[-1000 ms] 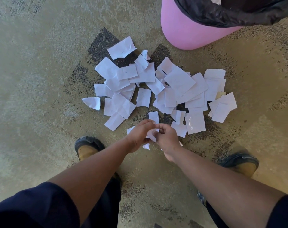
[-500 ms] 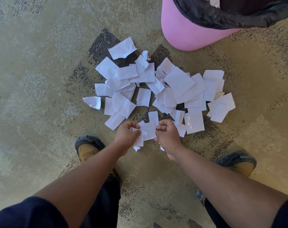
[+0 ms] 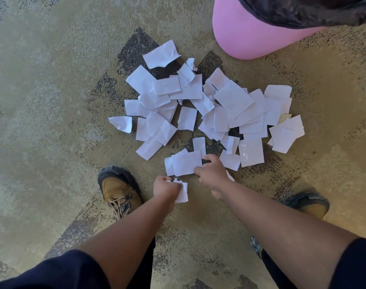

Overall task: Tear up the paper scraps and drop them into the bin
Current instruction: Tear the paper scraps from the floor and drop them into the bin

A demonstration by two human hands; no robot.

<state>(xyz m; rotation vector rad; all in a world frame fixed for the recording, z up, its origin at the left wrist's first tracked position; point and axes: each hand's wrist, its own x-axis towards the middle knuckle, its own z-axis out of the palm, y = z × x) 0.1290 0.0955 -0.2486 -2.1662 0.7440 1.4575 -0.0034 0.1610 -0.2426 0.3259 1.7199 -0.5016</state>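
Observation:
Many white paper scraps [image 3: 232,103] lie in a loose heap on the carpet in front of me. A pink bin [image 3: 246,34] with a black liner stands at the top right, beyond the heap. My left hand [image 3: 164,189] grips a small crumpled torn piece [image 3: 183,191] near my left shoe. My right hand [image 3: 211,173] pinches the edge of a larger torn piece [image 3: 185,163] that spreads out to its left, at the near edge of the heap. The two held pieces are apart.
My two tan shoes [image 3: 119,192] [image 3: 311,205] stand on the patterned beige and dark carpet [image 3: 42,122], either side of my arms. The bin's open top is mostly cut off by the frame.
My hands, close together on one paper a second ago, have pulled apart. The left hand has drawn back toward me with a small piece; the right keeps the larger piece.

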